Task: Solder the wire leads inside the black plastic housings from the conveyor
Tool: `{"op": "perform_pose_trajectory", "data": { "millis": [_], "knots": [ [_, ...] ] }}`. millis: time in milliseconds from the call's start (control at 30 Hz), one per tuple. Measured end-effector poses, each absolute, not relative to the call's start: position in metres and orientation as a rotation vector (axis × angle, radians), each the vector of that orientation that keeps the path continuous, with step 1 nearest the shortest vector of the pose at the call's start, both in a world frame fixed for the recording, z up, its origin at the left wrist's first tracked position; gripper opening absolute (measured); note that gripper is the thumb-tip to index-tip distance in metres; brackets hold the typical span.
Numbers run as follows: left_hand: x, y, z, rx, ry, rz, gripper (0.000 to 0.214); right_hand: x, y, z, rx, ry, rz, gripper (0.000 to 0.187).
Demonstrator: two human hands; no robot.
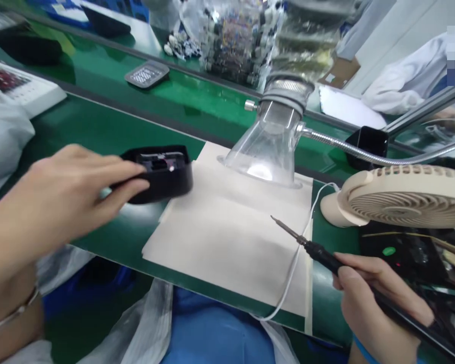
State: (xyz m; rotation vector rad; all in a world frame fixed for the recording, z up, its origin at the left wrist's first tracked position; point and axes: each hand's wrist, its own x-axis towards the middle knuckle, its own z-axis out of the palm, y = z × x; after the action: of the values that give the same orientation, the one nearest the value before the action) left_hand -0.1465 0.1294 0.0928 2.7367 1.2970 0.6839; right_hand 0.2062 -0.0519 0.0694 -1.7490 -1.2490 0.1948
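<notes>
My left hand [76, 187] pinches the near end of a small black plastic box [170, 184], open at the top, with small parts showing inside. It holds the box above the left edge of a sheet of pale paper [227, 253]. In my right hand [375, 298] is a soldering iron [322, 255], gripped like a pen. Its bare metal tip points up and left over the right part of the paper, apart from the box. What the parts inside the box are, I cannot make out.
A clear fume-extractor hood [265, 146] hangs over the paper's far side. To the right stand a beige fan [402, 197] and a black bin [367, 144]. A white cable [293, 273] crosses the paper. A grey tray [147, 74] lies farther back; co-workers' sleeves [402, 81] show at both sides.
</notes>
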Motion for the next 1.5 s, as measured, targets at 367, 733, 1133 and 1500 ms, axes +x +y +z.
{"op": "perform_pose_trajectory", "data": {
  "millis": [367, 733, 1133, 1500],
  "knots": [
    [-0.03, 0.309, 0.055, 2.534, 2.011, 0.533, 0.042, 0.199, -0.017, 0.034, -1.586, -0.924, 0.601, 0.02],
    [-0.035, 0.262, -0.003, 2.316, 1.899, 0.461, 0.043, 0.205, 0.026, 0.0, -1.239, -0.809, 0.854, 0.032],
    [-0.043, 0.174, -0.01, 2.351, 1.741, 0.343, 0.05, 0.227, 0.041, -0.047, -1.17, -0.537, 1.128, 0.025],
    [-0.129, 0.04, -0.009, 2.417, 1.443, 0.047, 0.058, 0.226, 0.035, -0.039, -1.111, -0.548, 1.195, 0.016]
  ]
}}
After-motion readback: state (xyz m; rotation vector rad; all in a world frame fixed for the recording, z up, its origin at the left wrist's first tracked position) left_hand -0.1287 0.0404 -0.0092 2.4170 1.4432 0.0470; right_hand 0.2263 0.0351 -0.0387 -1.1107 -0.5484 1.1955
